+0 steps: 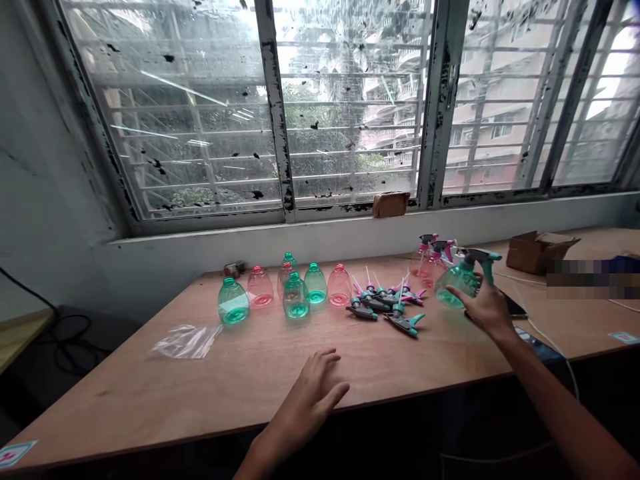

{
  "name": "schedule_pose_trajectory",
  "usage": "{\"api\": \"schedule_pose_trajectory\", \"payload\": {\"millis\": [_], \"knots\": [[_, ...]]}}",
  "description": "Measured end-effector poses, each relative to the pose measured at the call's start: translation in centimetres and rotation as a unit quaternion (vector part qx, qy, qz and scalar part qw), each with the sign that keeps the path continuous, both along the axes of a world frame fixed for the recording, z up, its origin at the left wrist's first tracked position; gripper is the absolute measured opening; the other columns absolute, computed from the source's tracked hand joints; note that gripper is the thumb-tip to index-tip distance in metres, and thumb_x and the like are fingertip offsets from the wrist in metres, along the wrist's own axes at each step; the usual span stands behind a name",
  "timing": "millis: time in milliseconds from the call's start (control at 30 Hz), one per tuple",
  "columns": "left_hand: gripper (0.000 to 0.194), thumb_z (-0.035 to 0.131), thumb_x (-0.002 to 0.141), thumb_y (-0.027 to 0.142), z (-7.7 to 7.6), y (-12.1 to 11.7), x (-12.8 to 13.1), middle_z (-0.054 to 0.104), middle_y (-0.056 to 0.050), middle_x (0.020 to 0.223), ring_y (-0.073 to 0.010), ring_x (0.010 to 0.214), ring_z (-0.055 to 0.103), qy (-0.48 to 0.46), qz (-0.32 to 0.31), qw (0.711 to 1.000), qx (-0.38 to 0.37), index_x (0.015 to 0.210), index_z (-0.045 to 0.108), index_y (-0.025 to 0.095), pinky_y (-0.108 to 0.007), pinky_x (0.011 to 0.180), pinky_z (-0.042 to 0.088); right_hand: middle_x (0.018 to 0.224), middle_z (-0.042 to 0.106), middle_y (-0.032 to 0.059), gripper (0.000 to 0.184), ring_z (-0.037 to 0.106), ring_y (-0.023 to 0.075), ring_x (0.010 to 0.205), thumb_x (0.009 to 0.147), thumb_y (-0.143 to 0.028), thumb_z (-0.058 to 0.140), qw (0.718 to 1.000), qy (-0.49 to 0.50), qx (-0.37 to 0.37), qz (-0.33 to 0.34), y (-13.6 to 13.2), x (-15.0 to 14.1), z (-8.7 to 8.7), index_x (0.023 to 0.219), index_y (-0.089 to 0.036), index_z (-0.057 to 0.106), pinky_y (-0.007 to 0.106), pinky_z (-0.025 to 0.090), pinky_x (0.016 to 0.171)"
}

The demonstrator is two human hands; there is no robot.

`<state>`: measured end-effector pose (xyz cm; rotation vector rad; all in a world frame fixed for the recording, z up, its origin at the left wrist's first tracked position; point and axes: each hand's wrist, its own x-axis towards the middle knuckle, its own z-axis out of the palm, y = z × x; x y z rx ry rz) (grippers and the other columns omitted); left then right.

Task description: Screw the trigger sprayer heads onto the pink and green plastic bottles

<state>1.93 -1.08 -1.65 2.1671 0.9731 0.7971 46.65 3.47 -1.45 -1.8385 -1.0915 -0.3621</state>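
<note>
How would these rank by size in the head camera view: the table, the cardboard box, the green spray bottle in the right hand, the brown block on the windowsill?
1. Table
2. Cardboard box and green spray bottle: too alike to rank
3. Brown block

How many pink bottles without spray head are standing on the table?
3. The left pink bottle stands beside a green bottle; the middle pink bottle is partly hidden behind another green bottle; the right pink bottle is nearest the loose spray heads.
</note>
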Motion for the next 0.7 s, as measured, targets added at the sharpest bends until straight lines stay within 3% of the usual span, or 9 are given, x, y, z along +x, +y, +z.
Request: {"api": "schedule_pose_trajectory", "payload": {"millis": [167,333,500,633,700], "knots": [[0.039,0.06,0.092,0.038,0.3,-0.6,0.4,0.053,-0.009,0.143,-0.0289,0.136,0.046,0.011,-0.008,1.0,0.005,0.129,0.056,0.028,-0.047,0.116,0.035,0.113,0.063,0.0308,0.07,0.062,0.042,0.101,0.084,-0.049,0.063,0.995,0.019,-0.09,-0.039,3.8,3.5,0.0,0.134,-0.002,0.049,0.044,0.044,0.076],[0.038,0.059,0.092,0.036,0.5,-0.7,0.3,0.055,-0.008,0.141,-0.0271,0.136,0.047,0.01,-0.011,1.0,0.006,0.129,0.056,0.027,-0.044,0.116,0.036,0.114,0.061,0.0373,0.069,0.061,0.0432,0.105,0.084,-0.043,0.065,0.989,0.045,-0.132,-0.053,5.7,4.2,0.1,0.132,0.004,0.05,0.044,0.042,0.074],[0.047,0.063,0.089,0.036,0.2,-0.7,0.5,0.055,-0.01,0.142,-0.0289,0.134,0.05,-0.011,0.003,1.0,-0.005,0.134,0.053,0.027,-0.045,0.114,0.038,0.12,0.056,0.0407,0.074,0.059,0.0419,0.112,0.089,-0.04,0.06,0.984,0.048,-0.166,-0.049,6.7,3.8,0.2,0.139,0.01,0.039,0.043,0.042,0.079],[0.051,0.066,0.086,0.04,1.0,1.8,0.9,0.066,-0.015,0.124,-0.0297,0.115,0.065,-0.057,0.105,0.992,0.045,0.131,0.052,0.02,-0.041,0.093,0.055,0.137,0.037,0.0487,0.086,0.044,0.0498,0.129,0.089,-0.043,0.06,0.979,0.038,-0.186,-0.073,6.8,2.5,0.2,0.144,0.014,0.027,0.05,0.041,0.089],[0.055,0.066,0.086,0.041,2.3,4.4,0.8,0.062,-0.016,0.129,-0.031,0.12,0.06,-0.07,0.166,0.98,0.089,0.133,0.048,0.02,-0.045,0.097,0.051,0.145,0.022,0.0498,0.09,0.03,0.0536,0.136,0.091,-0.045,0.057,0.978,0.021,-0.187,-0.087,6.3,1.3,0.2,0.146,0.016,0.02,0.056,0.037,0.095]]}}
